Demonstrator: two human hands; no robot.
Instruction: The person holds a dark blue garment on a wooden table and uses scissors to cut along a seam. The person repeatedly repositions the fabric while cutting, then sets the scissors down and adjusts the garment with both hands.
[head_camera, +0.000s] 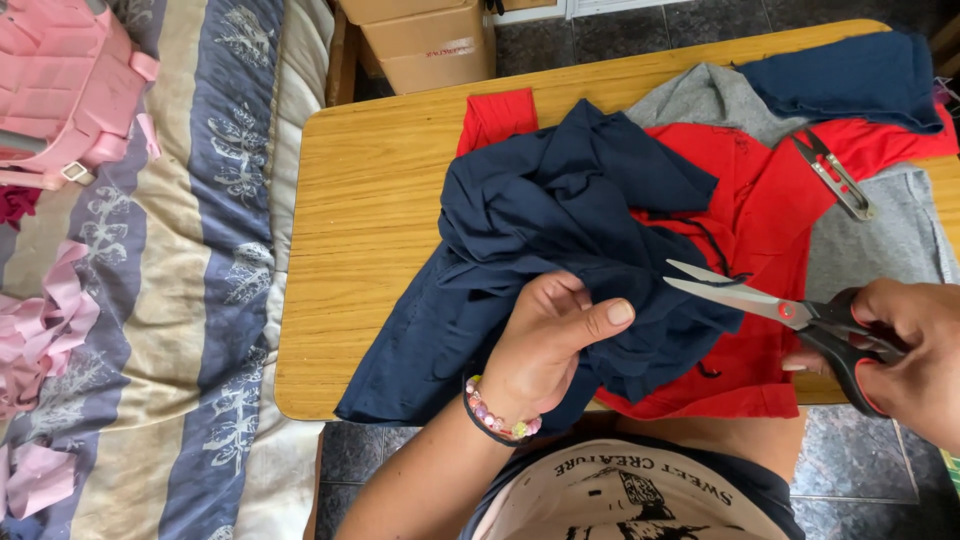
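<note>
Far left: striped bed (200, 300) with a pink backpack (60, 90), off the work. On the wooden tabletop (370, 200) I see the navy cloth (560, 210) bunched over a red garment (770, 210). My left hand (545, 350) is clenched on a fold of the navy cloth, thumb out. My right hand (915, 355) grips the scissors (790, 315), blades parted, tips at the cloth's edge. I judge a cut is being lined up; next calls for the fold pulled taut between the blades. A metal clipper (835, 175) lies further back.

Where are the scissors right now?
The scissors are in the right hand at the head view's right side, blades open over the red cloth, beside the navy cloth.
</note>
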